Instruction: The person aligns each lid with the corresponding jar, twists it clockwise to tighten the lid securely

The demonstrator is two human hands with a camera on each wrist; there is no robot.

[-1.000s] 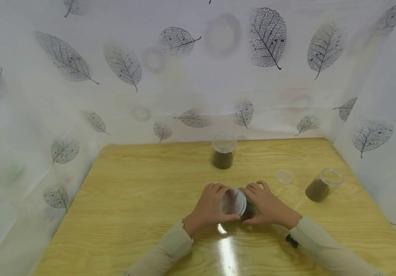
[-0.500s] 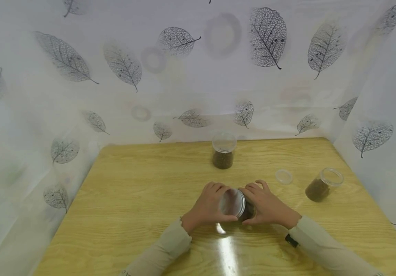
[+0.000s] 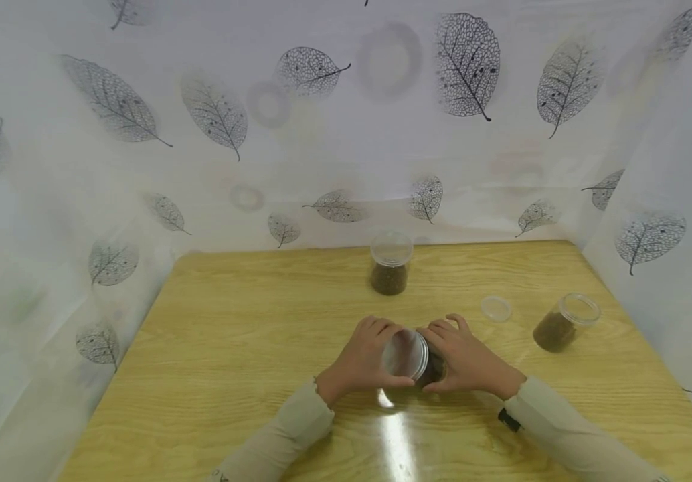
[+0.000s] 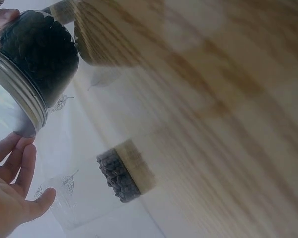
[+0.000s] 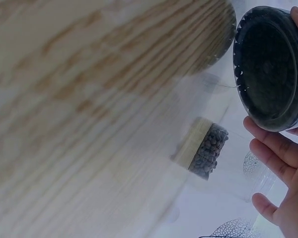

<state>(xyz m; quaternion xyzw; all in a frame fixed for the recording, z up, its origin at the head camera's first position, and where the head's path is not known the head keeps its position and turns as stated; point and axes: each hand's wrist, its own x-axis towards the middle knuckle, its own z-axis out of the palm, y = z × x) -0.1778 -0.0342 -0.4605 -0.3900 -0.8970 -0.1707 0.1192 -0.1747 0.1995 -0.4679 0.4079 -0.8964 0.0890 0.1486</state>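
Note:
A clear jar (image 3: pixel 433 370) with dark contents, which look like beans, is tilted over the table between my two hands, its ringed mouth end turned left. My left hand (image 3: pixel 365 358) curls its fingers and thumb round that mouth end. Round the dark, filled end is my right hand (image 3: pixel 465 356), thumb near the front and fingers at the far side. The left wrist view shows the ringed rim (image 4: pixel 26 91) with left fingertips (image 4: pixel 26 144) against it. In the right wrist view, right fingertips (image 5: pixel 253 126) touch the edge of the jar's round base (image 5: pixel 268 69).
At the back of the wooden table (image 3: pixel 249 321) stands another jar (image 3: pixel 391 274) part filled with dark beans. A third jar (image 3: pixel 557 329) with brown contents stands at the right. Left of it lies a clear round lid (image 3: pixel 496 308). Leaf-printed sheeting (image 3: pixel 334 147) borders the table.
My left hand and the jar's mouth end have shifted very slightly left. My right hand holds almost the same place, and the other jars and lid have not moved.

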